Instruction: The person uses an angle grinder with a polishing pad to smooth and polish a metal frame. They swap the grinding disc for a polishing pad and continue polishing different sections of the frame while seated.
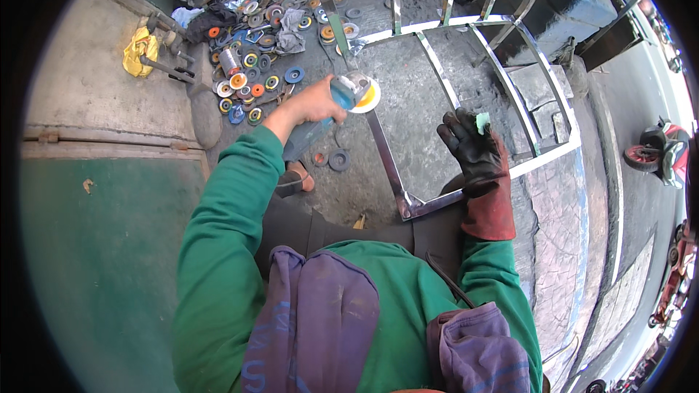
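In the head view, our bare left hand [317,104], at eleven o'clock, wraps its fingers tightly round a blue angle grinder [300,138]; whether its yellow-and-white round disc [370,96] touches the silvery barred metal frame [437,70], spreading toward two o'clock, we cannot tell. Our right hand [477,149], near three o'clock, is half open, seemingly gripping nothing. We judge this is surface grinding; the next move calls for steady, light pressure.

The grinding discs [294,74] lie on the floor [408,124], left of the metal frame [437,70]. The motorcycle [671,151] is at far right.
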Tool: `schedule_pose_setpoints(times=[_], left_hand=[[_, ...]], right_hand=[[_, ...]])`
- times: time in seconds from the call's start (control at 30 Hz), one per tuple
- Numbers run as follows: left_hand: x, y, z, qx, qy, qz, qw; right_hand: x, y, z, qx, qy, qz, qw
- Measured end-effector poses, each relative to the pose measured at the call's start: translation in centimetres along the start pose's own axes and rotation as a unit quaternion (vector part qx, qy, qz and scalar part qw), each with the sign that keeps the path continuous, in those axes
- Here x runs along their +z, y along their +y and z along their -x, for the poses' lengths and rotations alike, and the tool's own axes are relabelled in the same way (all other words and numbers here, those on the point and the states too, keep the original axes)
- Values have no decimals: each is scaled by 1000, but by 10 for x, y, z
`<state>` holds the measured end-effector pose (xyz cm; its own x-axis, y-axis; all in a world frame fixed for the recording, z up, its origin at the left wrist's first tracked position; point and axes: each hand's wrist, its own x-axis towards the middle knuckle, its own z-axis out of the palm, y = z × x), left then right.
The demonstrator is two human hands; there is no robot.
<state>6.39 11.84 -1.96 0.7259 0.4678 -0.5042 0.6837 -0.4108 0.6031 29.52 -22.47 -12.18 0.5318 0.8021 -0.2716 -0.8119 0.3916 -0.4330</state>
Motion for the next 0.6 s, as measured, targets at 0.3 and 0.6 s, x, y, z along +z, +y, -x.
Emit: schedule_pose_setpoints(times=[0.3, 0.6], left_hand=[[-10, 0, -25, -13, -37, 52, 998], [-28, -8, -59, -27, -13, 53, 998]], right_hand=[[17, 0, 13, -9, -21, -69, 997], [16, 2, 10, -13, 4, 8, 1000]])
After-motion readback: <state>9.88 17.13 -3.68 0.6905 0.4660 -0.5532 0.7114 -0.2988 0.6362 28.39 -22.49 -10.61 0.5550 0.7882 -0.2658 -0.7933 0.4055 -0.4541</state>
